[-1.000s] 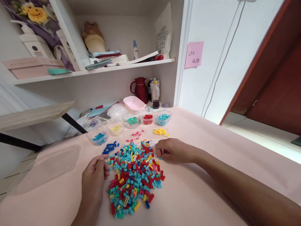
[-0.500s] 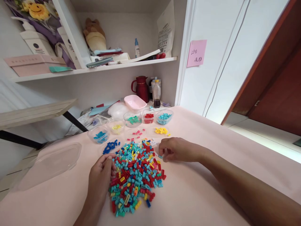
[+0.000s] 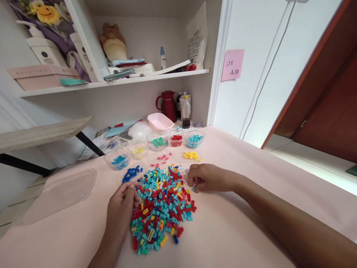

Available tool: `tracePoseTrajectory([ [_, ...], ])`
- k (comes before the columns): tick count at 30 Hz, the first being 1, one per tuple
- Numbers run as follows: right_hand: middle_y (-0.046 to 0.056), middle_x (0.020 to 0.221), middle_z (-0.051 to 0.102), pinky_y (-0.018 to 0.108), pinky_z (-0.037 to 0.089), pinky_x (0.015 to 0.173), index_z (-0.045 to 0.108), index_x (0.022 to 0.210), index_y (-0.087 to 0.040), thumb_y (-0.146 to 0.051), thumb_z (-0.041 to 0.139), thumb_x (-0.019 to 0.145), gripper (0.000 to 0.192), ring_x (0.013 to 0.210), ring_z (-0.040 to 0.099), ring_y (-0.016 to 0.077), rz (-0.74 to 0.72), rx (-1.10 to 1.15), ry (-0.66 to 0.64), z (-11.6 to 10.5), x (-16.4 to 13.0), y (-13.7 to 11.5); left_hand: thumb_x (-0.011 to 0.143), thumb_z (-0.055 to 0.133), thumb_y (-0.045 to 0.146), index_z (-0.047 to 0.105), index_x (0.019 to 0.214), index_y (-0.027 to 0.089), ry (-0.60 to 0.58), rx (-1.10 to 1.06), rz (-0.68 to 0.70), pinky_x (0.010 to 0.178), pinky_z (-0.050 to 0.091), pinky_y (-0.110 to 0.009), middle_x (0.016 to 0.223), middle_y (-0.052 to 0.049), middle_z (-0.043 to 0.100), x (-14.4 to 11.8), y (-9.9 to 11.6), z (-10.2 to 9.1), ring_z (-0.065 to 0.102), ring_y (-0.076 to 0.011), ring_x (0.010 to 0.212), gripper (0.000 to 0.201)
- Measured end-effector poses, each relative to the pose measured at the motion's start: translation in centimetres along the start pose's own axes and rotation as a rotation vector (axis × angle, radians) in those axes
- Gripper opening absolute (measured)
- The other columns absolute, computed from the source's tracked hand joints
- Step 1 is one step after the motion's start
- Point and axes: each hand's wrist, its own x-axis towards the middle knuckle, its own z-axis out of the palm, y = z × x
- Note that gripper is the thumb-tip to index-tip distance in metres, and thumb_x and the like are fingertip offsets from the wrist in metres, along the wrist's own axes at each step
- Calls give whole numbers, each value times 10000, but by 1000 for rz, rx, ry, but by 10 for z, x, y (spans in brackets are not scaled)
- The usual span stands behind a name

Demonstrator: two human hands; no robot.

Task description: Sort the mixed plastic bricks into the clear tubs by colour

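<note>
A heap of small toy building bricks, mostly light blue and red with some yellow, green and dark blue, lies spread on the pink tabletop. At its left edge rests my left hand, fingers curled together and thumb against them; anything inside is hidden. On the right side of the heap, my right hand is bent down to the table with a light blue brick at its fingertips. The fingers and thumb close around that brick, partly covering it.
Behind the heap stand clear tubs of sorted bricks: blue, pale yellow, green, red and light blue. Dark blue, pink and yellow bricks lie nearer. A clear lid sits left.
The light blue brick has shifted slightly right and toward me with my right fingertips. My left hand stays nearly in place beside the heap.
</note>
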Motion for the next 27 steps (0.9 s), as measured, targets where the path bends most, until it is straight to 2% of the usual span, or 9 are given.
tracePoseTrajectory([
  [3, 35, 950, 609, 236, 396, 631, 649, 893, -208, -160, 627, 693, 207, 746, 570, 140, 5, 5, 3, 0, 0, 0, 734, 577, 482, 645, 948, 190, 4, -1, -6, 448, 379, -220, 558, 34, 535, 0, 1, 0, 471, -123, 487, 368],
  [8, 19, 901, 635, 236, 388, 637, 657, 814, -207, -139, 599, 707, 139, 724, 560, 129, -19, -28, 48, 2, 3, -3, 734, 581, 477, 644, 948, 200, 6, -8, -13, 450, 378, -226, 557, 35, 536, 0, 1, 0, 475, -131, 488, 356],
  [12, 14, 856, 657, 229, 380, 609, 655, 835, -203, -197, 601, 751, 100, 702, 557, 125, -24, 17, 96, 3, 4, -8, 724, 594, 475, 644, 965, 201, 14, -23, -5, 443, 374, -226, 549, 40, 538, 0, 0, 0, 479, -129, 481, 368],
  [18, 2, 761, 656, 216, 390, 564, 634, 865, -189, -209, 601, 768, 105, 663, 563, 121, -34, 208, 138, 7, 7, -9, 707, 596, 486, 653, 955, 198, 17, -24, -9, 432, 373, -219, 540, 46, 541, -1, 2, 1, 474, -116, 466, 385],
  [23, 4, 730, 661, 247, 459, 634, 590, 849, -182, -234, 600, 780, 87, 685, 619, 139, 0, 452, 187, 8, 9, -9, 728, 578, 470, 641, 978, 196, 16, -13, -5, 429, 370, -216, 544, 42, 535, -3, 5, 2, 468, -121, 471, 376],
  [27, -4, 709, 652, 260, 469, 651, 575, 806, -184, -229, 614, 758, 76, 677, 623, 142, -5, 522, 202, 11, 12, -11, 714, 589, 489, 649, 942, 185, 25, -21, -3, 420, 362, -222, 545, 31, 532, -4, 8, 3, 467, -129, 468, 385],
])
